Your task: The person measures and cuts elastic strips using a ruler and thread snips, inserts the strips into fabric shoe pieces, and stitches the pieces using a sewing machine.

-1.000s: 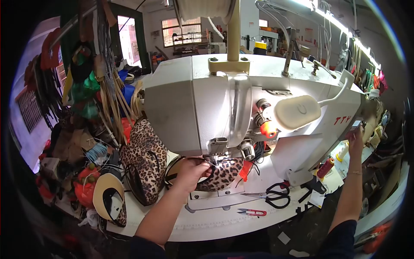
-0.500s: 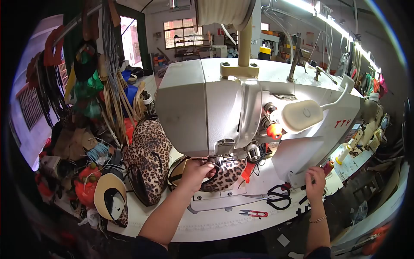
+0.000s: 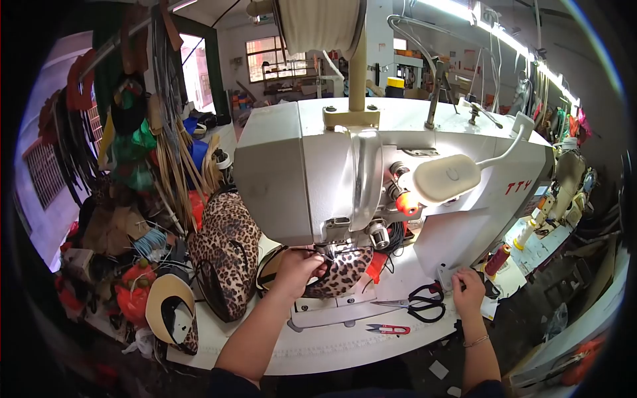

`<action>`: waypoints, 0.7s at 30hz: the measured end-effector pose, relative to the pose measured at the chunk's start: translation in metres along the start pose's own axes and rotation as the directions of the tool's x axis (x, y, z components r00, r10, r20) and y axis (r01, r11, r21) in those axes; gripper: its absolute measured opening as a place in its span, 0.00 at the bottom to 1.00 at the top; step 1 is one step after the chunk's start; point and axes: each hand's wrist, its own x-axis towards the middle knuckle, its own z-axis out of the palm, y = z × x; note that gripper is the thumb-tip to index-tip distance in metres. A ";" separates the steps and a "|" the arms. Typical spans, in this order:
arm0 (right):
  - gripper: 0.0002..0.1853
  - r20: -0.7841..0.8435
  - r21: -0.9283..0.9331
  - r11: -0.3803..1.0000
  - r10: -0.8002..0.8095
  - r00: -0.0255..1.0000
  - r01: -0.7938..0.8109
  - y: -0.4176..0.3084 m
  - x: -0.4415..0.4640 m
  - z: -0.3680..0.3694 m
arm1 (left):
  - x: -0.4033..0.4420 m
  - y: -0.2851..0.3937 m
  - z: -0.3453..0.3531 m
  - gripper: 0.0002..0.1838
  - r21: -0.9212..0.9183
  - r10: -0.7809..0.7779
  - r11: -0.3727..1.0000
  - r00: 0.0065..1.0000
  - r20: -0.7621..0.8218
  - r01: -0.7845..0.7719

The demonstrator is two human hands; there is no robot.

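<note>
The left hand (image 3: 298, 270) pinches the black edge of a spotted piece (image 3: 346, 273) with its fingers. The piece sits right under the needle end of the big white sewing machine (image 3: 269, 179), in the middle of the counter (image 3: 298, 355). The hand is on the left side of the piece, maybe to keep it from slipping. The right hand (image 3: 469, 292) is at the right, just past the black scissors (image 3: 424, 304). Its fingers are bent, but I cannot tell if they hold anything. The scissors and the red snips (image 3: 391, 330) lie on the near side, likely so they are easy to grab and out of the way. At the left, a big spotted pile (image 3: 225, 239) stands close by, with a tan curved piece (image 3: 162, 308) beside it, perhaps put there to leave room for sewing.
</note>
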 end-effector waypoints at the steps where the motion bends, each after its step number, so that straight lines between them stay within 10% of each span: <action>1: 0.04 -0.004 0.001 1.000 -0.002 1.000 0.002 0.000 0.000 0.000 | -0.002 0.001 0.001 0.04 0.004 -0.002 1.000 1.000 0.004 0.002; 21: 0.02 -0.187 0.091 0.996 0.031 0.982 -0.014 0.005 0.047 -0.042 | 0.000 -0.008 -0.008 0.10 -0.078 -0.015 0.997 1.000 0.023 0.017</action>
